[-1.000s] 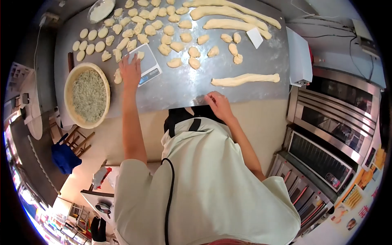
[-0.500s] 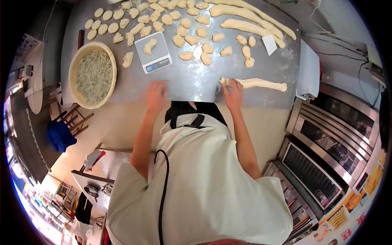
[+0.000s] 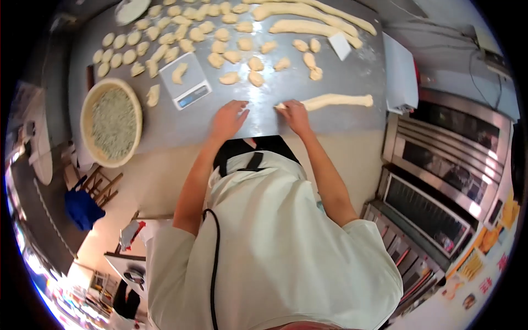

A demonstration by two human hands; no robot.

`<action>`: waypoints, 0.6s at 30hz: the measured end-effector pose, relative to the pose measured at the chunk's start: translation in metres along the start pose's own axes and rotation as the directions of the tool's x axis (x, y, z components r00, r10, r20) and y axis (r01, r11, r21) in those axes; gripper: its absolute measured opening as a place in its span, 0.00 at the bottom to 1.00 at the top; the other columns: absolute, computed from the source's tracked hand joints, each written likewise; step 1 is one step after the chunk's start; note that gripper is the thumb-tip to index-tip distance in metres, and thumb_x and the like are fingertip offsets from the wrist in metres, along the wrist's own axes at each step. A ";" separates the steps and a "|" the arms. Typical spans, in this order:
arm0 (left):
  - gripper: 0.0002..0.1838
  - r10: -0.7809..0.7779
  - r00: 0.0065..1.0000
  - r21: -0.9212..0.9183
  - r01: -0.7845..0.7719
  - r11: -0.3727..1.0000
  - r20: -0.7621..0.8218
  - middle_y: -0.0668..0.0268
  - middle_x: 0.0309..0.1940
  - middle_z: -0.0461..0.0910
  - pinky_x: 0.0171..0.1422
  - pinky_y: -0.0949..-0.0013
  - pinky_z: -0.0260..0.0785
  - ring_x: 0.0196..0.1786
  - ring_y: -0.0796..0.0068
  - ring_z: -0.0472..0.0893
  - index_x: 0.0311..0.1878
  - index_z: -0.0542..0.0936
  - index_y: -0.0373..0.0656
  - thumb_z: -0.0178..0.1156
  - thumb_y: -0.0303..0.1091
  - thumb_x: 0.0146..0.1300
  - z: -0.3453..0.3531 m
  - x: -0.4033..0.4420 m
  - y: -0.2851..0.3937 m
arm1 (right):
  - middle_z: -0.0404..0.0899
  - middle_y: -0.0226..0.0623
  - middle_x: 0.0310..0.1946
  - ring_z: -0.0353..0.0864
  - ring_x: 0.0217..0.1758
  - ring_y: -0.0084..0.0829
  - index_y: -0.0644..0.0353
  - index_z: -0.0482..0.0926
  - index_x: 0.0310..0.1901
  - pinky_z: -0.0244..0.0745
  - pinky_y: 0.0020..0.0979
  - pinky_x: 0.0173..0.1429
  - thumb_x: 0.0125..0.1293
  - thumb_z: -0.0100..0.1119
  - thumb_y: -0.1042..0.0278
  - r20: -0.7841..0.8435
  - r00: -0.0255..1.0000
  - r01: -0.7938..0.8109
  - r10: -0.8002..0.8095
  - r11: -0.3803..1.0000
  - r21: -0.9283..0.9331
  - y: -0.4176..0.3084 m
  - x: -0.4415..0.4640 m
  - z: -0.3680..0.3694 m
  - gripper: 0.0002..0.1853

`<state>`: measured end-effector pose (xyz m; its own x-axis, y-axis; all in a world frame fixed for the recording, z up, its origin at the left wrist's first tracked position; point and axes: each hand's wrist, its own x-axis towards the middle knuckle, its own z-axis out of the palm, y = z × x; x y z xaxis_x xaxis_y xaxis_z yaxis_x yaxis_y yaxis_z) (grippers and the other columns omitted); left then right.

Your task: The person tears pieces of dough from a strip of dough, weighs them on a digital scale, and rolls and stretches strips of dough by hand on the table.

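At the table's near edge, my left hand (image 3: 229,119) hovers over or rests on the steel, thumb apart from the fingers, with nothing plainly in it. My right hand (image 3: 295,115) is closed around the left end of a dough rope (image 3: 341,100) lying along the table; a bit of dough shows past its fingertips. Beyond my left hand stands a white kitchen scale (image 3: 193,82) with its display lit and a dough piece (image 3: 179,73) on its plate. Several cut dough pieces (image 3: 256,78) lie farther back.
A large bowl (image 3: 138,122) of chopped greenish filling stands at the left edge. Longer dough ropes (image 3: 308,27) lie at the back right beside a white scraper (image 3: 340,47). Flattened dough rounds (image 3: 130,57) sit at the back left. Ovens (image 3: 445,143) are on the right.
My left hand has moved right, toward my right hand, and its fingers reach forward. My right hand has shifted to the dough rope's left end. The camera view has turned slightly.
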<state>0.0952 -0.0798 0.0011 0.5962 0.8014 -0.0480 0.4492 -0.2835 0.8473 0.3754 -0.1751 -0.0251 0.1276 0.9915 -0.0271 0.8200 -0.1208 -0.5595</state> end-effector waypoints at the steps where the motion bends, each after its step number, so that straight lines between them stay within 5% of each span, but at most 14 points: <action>1: 0.17 -0.031 0.999 -0.086 0.034 0.996 0.040 0.56 0.49 0.88 0.56 0.56 0.82 0.51 0.53 0.88 0.60 0.85 0.40 0.68 0.36 0.72 0.006 0.009 0.005 | 0.86 0.47 0.37 0.85 0.44 0.52 0.64 0.88 0.42 0.78 0.48 0.51 0.66 0.74 0.61 0.037 0.999 0.016 -0.017 0.999 0.031 -0.005 0.002 -0.007 0.13; 5: 0.24 -0.158 0.959 -0.277 0.222 0.935 0.236 0.53 0.52 0.90 0.57 0.63 0.82 0.52 0.64 0.90 0.65 0.83 0.35 0.68 0.43 0.75 0.056 0.047 0.019 | 0.88 0.46 0.39 0.87 0.45 0.51 0.63 0.86 0.47 0.80 0.45 0.52 0.67 0.75 0.61 0.109 0.993 -0.058 0.046 0.991 0.116 -0.018 -0.003 -0.030 0.15; 8: 0.25 -0.198 0.907 -0.367 0.339 0.866 0.371 0.57 0.51 0.90 0.57 0.69 0.81 0.53 0.72 0.88 0.66 0.83 0.32 0.68 0.42 0.76 0.102 0.064 0.012 | 0.88 0.46 0.37 0.88 0.42 0.49 0.60 0.81 0.56 0.81 0.43 0.48 0.66 0.76 0.59 0.227 0.946 -0.289 0.231 0.920 0.266 -0.019 -0.006 -0.043 0.22; 10: 0.23 -0.172 0.746 -0.594 0.629 0.501 0.644 0.59 0.50 0.90 0.54 0.73 0.81 0.53 0.73 0.88 0.63 0.84 0.30 0.68 0.41 0.77 0.119 0.067 0.005 | 0.88 0.45 0.34 0.88 0.38 0.49 0.57 0.76 0.61 0.81 0.43 0.44 0.66 0.78 0.57 0.210 0.948 -0.300 0.240 0.893 0.334 -0.008 -0.008 -0.044 0.28; 11: 0.23 -0.174 0.736 -0.583 0.638 0.504 0.655 0.59 0.50 0.90 0.54 0.73 0.81 0.53 0.73 0.88 0.63 0.84 0.30 0.68 0.41 0.77 0.121 0.067 0.007 | 0.88 0.45 0.34 0.88 0.38 0.49 0.57 0.76 0.61 0.81 0.43 0.44 0.66 0.78 0.57 0.208 0.945 -0.312 0.252 0.887 0.341 -0.005 -0.010 -0.048 0.28; 14: 0.18 -0.288 0.714 -0.552 0.685 0.475 0.638 0.60 0.47 0.88 0.53 0.73 0.83 0.48 0.73 0.87 0.56 0.87 0.31 0.70 0.38 0.74 0.125 0.063 0.010 | 0.88 0.45 0.35 0.88 0.41 0.50 0.58 0.79 0.58 0.81 0.45 0.50 0.65 0.78 0.57 0.247 0.945 -0.296 0.213 0.878 0.377 0.005 -0.014 -0.051 0.25; 16: 0.19 -0.333 0.775 -0.631 0.632 0.450 0.538 0.60 0.46 0.89 0.52 0.73 0.83 0.45 0.75 0.87 0.55 0.87 0.29 0.72 0.37 0.73 0.126 0.061 0.013 | 0.87 0.46 0.36 0.87 0.43 0.51 0.58 0.82 0.55 0.79 0.48 0.55 0.65 0.77 0.54 -0.047 0.989 0.148 -0.141 0.963 0.227 0.010 -0.015 -0.046 0.23; 18: 0.19 -0.396 0.756 -0.596 0.655 0.465 0.522 0.60 0.45 0.89 0.52 0.73 0.83 0.44 0.75 0.87 0.53 0.87 0.28 0.74 0.37 0.72 0.116 0.063 0.027 | 0.87 0.48 0.38 0.86 0.46 0.53 0.59 0.82 0.54 0.78 0.49 0.57 0.66 0.75 0.53 0.041 0.993 0.094 -0.107 0.968 0.232 0.012 -0.013 -0.041 0.23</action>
<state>0.2219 -0.0975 -0.0404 0.6200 0.4431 -0.6476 0.2028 0.7068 0.6778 0.4063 -0.1920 0.0021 0.0163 0.9999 -0.0014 0.6762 -0.0120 -0.7366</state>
